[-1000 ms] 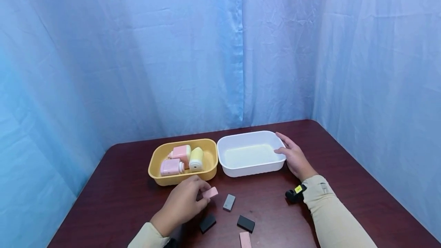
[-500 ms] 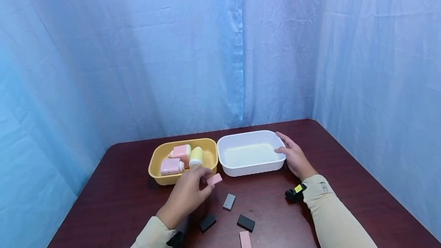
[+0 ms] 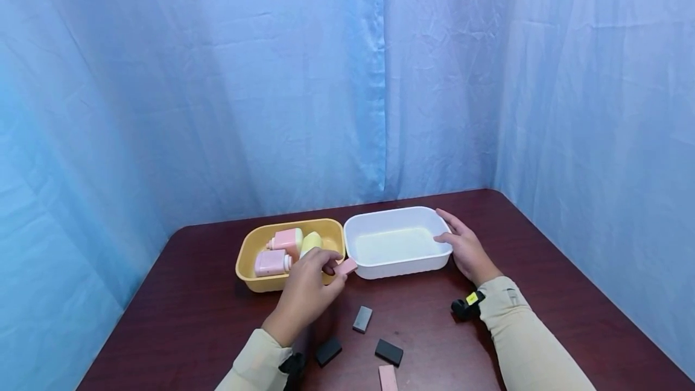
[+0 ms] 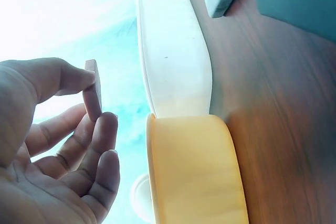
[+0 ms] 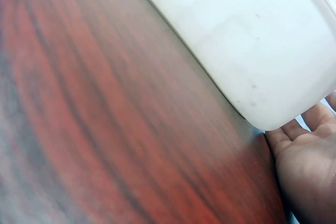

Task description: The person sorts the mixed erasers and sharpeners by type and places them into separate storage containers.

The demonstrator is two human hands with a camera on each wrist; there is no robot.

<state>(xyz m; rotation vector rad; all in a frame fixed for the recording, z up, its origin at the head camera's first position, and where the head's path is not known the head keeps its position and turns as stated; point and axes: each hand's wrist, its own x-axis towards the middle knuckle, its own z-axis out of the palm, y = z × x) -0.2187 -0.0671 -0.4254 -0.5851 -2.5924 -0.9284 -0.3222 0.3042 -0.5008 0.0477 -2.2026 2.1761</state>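
Between thumb and fingertips, my left hand [image 3: 306, 288] pinches a small pink rectangular block [image 3: 346, 267]. In the head view the block overlaps the gap between a yellow bin [image 3: 263, 284] and a white bin [image 3: 399, 270]. The left wrist view shows the pinched block [image 4: 93, 90] edge-on, beside the bins' rims. My right hand [image 3: 468, 253] grips the right end of the white bin, its thumb over the rim and its fingers along the outside. No items show inside the white bin. Lying in the yellow one are a pink bottle [image 3: 286, 240], a lilac bottle [image 3: 272, 263] and a partly hidden yellow bottle [image 3: 311, 242].
Nearer me on the dark red table [image 3: 179, 318] lie a grey block [image 3: 362, 319], a black block [image 3: 328, 352], another black block [image 3: 389, 352] and a second pink block [image 3: 388, 378]. Blue curtains [image 3: 304, 77] hang behind the table and along its sides.
My left hand has moved forward and to the right with the pink block, from over the table up to the bins' near rims. The right hand stays on the white bin.
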